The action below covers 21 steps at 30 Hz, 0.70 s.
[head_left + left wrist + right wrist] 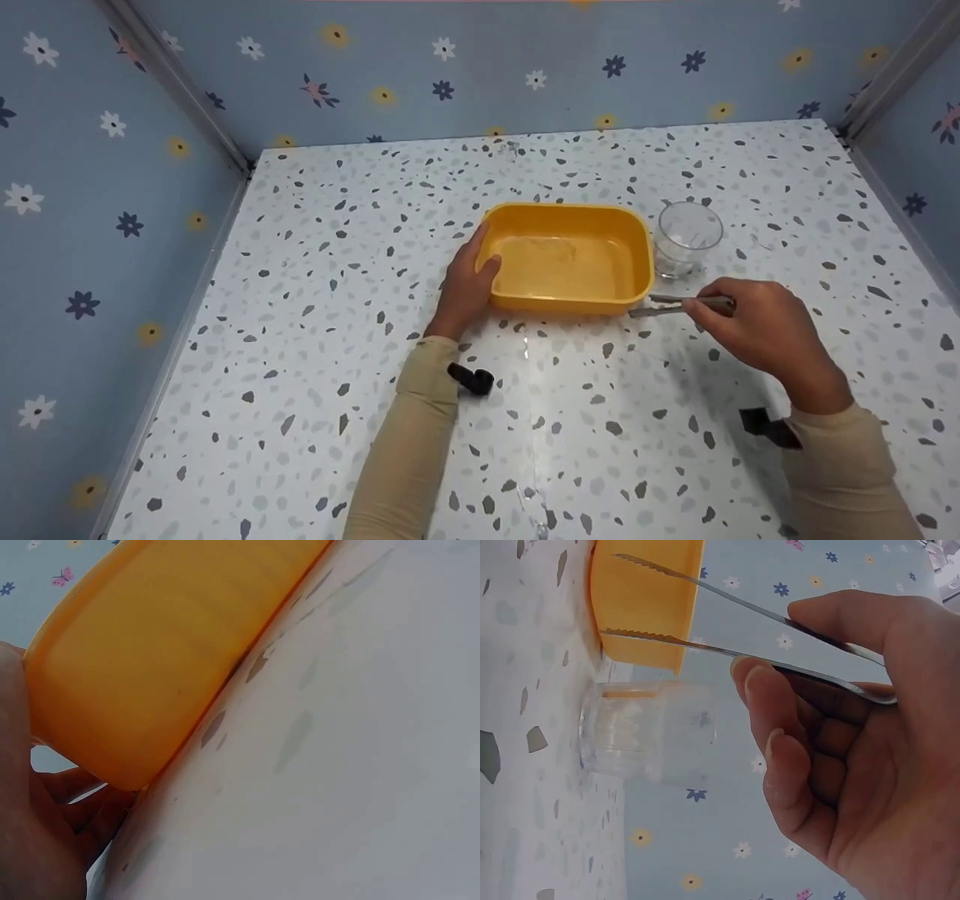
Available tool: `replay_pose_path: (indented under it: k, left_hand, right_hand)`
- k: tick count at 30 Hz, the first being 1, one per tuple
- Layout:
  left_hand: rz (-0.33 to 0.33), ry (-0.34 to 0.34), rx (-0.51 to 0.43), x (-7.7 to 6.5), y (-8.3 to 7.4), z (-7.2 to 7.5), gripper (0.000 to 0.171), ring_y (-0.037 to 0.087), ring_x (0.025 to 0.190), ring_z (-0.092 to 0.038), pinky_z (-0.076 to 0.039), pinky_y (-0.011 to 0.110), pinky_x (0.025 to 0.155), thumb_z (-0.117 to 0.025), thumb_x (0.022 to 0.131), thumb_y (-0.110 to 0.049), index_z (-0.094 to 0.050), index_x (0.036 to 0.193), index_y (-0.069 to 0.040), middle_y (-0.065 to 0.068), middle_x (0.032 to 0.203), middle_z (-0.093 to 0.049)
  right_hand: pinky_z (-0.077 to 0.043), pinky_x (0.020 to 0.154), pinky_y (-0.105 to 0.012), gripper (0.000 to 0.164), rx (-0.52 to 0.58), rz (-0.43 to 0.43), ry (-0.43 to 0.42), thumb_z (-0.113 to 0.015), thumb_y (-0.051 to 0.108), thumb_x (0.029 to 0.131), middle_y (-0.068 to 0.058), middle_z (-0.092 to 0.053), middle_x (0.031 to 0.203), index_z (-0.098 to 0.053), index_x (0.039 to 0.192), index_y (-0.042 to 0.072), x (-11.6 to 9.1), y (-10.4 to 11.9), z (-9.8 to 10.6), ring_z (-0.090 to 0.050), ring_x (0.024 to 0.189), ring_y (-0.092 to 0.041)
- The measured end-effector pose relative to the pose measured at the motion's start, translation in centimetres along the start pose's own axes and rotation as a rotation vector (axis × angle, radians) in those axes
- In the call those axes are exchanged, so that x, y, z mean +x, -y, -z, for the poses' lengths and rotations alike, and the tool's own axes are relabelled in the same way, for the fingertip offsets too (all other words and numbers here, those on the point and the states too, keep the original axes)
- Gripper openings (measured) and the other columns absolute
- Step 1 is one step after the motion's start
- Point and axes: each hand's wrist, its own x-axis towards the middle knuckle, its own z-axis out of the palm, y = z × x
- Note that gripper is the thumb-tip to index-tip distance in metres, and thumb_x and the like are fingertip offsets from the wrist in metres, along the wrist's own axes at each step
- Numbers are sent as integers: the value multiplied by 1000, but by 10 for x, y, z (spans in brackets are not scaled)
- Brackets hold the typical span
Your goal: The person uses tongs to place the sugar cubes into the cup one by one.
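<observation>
A yellow rectangular plastic container (562, 306) stands on the speckled table, and nothing is visible inside it. My left hand (466, 289) grips its left end, with the thumb over the rim and the fingers along the outside. In the left wrist view the fingers (97, 817) reach around the bottom corner of the container (150, 660). My right hand (761, 326) pinches small metal tongs (667, 309) between thumb and fingers. Their serrated tips (641, 634) are spread apart beside the container's near right corner, with nothing between them. A clear glass (688, 238) stands just right of the container.
Behind the table rises a blue flowered wall (487, 67), with similar panels at the left (112, 247) and right (926, 150). A clear strip (526, 352) runs along the white table (315, 300) in front of the container.
</observation>
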Motion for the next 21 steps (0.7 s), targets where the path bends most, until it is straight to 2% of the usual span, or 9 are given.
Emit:
replay_pose_path:
  k: [4,9,13,21]
  left_hand:
    - [-21,-7,5,0,0,-1,61,13,145,-31,-22,32,119,-47,101,-30,-29,159,-29,-3,159,-35]
    - [-38,-11,12,0,0,-1,63,14,143,-35,-24,33,118,-48,99,-27,-30,159,-28,0,157,-38]
    - [-87,-15,19,0,1,-1,65,15,141,-37,-26,32,117,-49,97,-21,-30,159,-25,2,156,-39]
    - [-161,-38,26,-1,4,1,68,11,139,-38,-28,25,114,-49,95,-10,-31,159,-22,0,156,-39]
  right_hand:
    - [-43,55,-32,26,39,-14,28,-71,36,93,7,-68,71,-76,88,11,1,-7,-3,-56,61,-15]
    - [-46,57,-31,26,84,-64,83,-71,38,93,4,-73,80,-76,94,13,2,-17,-6,-62,66,-15]
    - [-48,59,-30,26,101,-96,111,-71,39,93,3,-75,85,-75,98,14,1,-22,-6,-66,72,-15]
    - [-48,60,-32,30,95,-109,131,-69,44,93,5,-75,84,-75,100,15,1,-26,-6,-66,74,-16]
